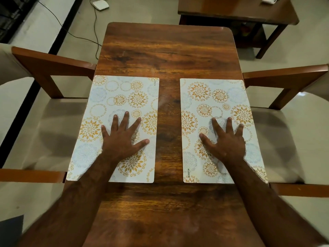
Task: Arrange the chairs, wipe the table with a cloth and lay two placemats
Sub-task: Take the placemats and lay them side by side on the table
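Stands at the near short end of a dark brown, strongly grained wooden table (pixel 167 50), with both bare forearms stretched out over it. Presses the left hand (pixel 122 139) palm down on the left placemat (pixel 106 97), a white rectangular sheet printed with orange and pale blue flower rings. Spreads the fingers straight and wide, gripping nothing, only lying flat on the mat. Does likewise with the right hand (pixel 226 141) on the right placemat (pixel 204 104), a matching white rectangular sheet: fingers straight and fanned, nothing pinched or grasped.

Has the two mats flat side by side across the middle of the table, long edges parallel, apart from each other with a strip of bare wood between. Shows the word KUBER at the far inner corner of the left mat and at the near inner corner of the right one. Lets the outer edge of each mat reach the table's side edge, perhaps slightly past it on the left, though hard to judge from this angle.

Has the left chair (pixel 44 122), a brown wooden armchair with a pale beige seat cushion, close against the table's left side, and the matching right chair (pixel 277 136) against its right side, with armrests up to the table edge.

Looks beyond onto a pale floor (pixel 142 9), with a second table (pixel 231 9) of dark wood at the upper right and a flat white device (pixel 100 4) at the upper left, trailing a thin dark cable (pixel 96 24).
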